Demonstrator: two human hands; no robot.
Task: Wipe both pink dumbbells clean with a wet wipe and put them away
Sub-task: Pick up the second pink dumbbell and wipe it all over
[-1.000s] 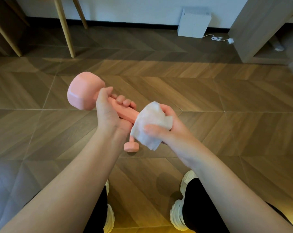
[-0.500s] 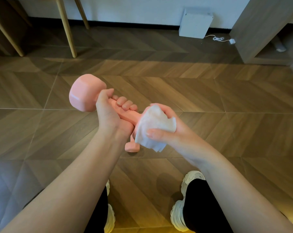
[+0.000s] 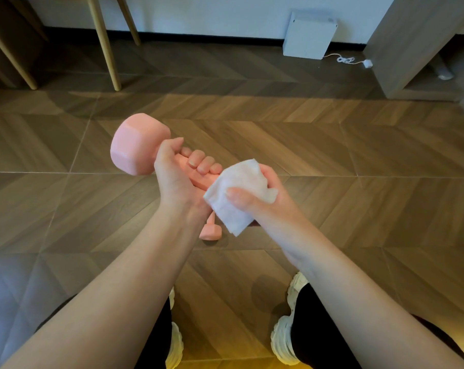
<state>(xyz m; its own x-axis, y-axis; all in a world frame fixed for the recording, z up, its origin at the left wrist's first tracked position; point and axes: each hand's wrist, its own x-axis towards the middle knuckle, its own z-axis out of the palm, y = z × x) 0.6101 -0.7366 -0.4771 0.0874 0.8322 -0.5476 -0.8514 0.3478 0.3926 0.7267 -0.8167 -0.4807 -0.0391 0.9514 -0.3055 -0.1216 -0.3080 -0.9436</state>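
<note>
Your right hand (image 3: 254,199) clasps the wipe (image 3: 234,198) round the near end of the dumbbell (image 3: 137,145); twist it fully around that end. Your left hand (image 3: 176,179) clenches the handle, so regrip to wipe there. The second dumbbell (image 3: 210,231) lies beneath it on the floor (image 3: 358,209).

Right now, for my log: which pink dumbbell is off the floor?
The held dumbbell in the left hand, right hand pressing the wet wipe on it; the other dumbbell lies on the floor.
</note>
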